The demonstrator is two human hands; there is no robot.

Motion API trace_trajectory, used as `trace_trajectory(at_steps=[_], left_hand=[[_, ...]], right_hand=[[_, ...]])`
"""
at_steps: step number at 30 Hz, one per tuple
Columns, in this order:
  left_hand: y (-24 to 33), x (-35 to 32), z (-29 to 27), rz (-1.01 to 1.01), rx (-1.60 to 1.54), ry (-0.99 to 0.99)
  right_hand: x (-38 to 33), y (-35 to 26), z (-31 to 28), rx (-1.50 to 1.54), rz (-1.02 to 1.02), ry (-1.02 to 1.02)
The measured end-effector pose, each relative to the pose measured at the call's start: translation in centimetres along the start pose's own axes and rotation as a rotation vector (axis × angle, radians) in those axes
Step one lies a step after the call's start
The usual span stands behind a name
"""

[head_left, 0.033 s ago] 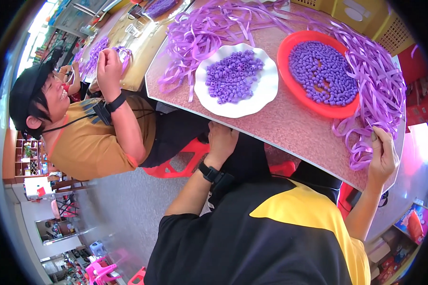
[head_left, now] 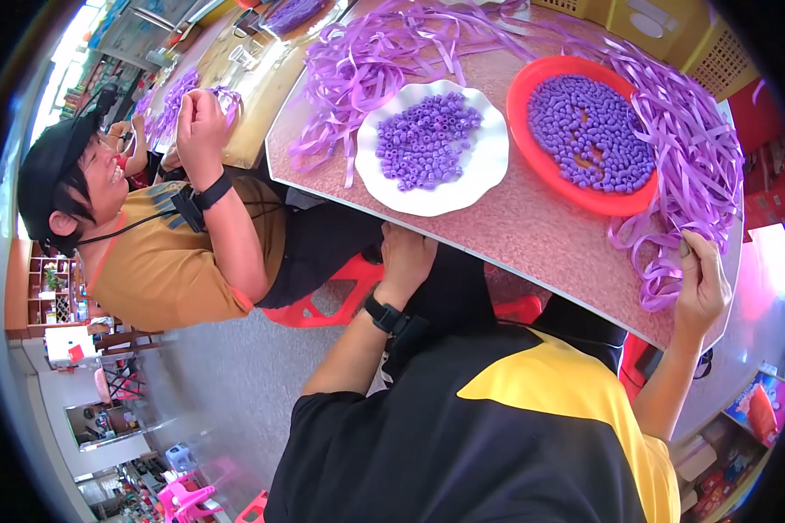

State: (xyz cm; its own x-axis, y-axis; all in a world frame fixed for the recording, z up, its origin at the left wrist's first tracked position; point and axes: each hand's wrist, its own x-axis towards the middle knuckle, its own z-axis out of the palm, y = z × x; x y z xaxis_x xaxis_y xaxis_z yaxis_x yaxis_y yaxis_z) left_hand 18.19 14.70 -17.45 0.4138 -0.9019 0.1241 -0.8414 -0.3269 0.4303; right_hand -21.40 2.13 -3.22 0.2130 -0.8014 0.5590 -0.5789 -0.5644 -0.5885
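Right hand [head_left: 702, 288] grip pinching purple ribbon [head_left: 663, 261] at table edge [head_left: 532, 261], left hand [head_left: 406, 257] below

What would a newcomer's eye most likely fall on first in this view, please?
Probably the purple: a white plate and a red tray, both heaped with purple beads, stand side by side on the speckled table, ringed by loose purple ribbon. At the table's right edge the right hand pinches a ribbon strand, while the left hand rests below the near edge. At the left, a co-worker's hand is raised.

Speckled table [head_left: 532, 231] bears white plate [head_left: 488, 166], red tray [head_left: 532, 157], purple ribbons [head_left: 384, 52]
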Motion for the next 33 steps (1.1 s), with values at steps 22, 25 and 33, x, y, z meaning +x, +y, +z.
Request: trace_trajectory(at_steps=[22,25,33], left_hand=[[-1.6,3.3,0.3,-0.288,-1.067,-0.203],[0.2,1.0,-1.4,-0.217,-1.080,-0.188],[2.0,-2.3,-3.6,-0.215,-0.941,-0.027]], right_hand=[[0.1,-1.0,0.4,-0.057,-0.223,0.076],[0.1,-0.6,1.1,-0.057,-0.242,0.056],[0.1,-1.2,0.9,-0.013,-0.251,-0.005]])
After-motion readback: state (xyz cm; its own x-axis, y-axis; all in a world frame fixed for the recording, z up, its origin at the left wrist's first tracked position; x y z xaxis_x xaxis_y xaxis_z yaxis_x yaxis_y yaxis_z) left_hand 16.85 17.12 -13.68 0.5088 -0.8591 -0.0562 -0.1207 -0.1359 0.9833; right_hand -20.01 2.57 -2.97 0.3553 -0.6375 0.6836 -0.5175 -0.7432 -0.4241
